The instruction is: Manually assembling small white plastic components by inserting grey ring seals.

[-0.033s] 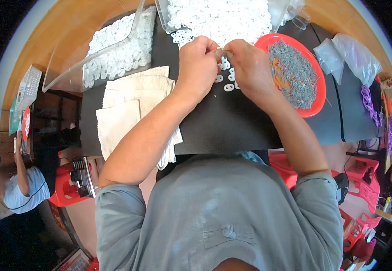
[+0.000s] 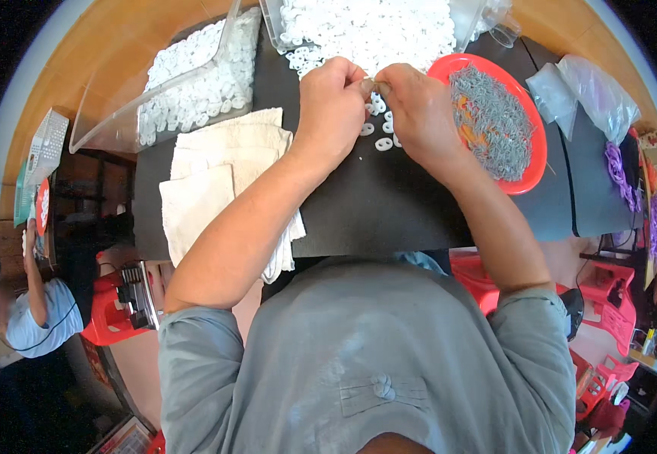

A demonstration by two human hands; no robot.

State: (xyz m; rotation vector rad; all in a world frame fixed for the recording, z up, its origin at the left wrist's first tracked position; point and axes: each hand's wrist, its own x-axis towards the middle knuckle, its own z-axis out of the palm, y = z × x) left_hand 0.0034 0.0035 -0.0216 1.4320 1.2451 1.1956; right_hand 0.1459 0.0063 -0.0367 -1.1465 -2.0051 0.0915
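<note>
My left hand (image 2: pixel 330 113) and my right hand (image 2: pixel 420 110) meet over the far part of the black table (image 2: pixel 389 208). Both are closed in a pinch, thumbs and fingertips almost touching. Whatever sits between the fingertips is too small and too covered to name. Just below the fingers lie several loose white oval pieces with two holes (image 2: pixel 384 144). Beyond the hands, a big heap of the same white pieces (image 2: pixel 374 34) fills a clear bin. To the right of my right hand stands a red bowl (image 2: pixel 538 144) full of small thin grey metal parts (image 2: pixel 491 113).
A tilted clear bin (image 2: pixel 105 125) at the far left holds more white pieces. Folded cream cloths (image 2: pixel 196 200) lie under my left forearm. Clear plastic bags (image 2: pixel 597 94) rest at the right. Red stools (image 2: pixel 608 303) stand beside the table. Another person (image 2: pixel 41 318) works at far left.
</note>
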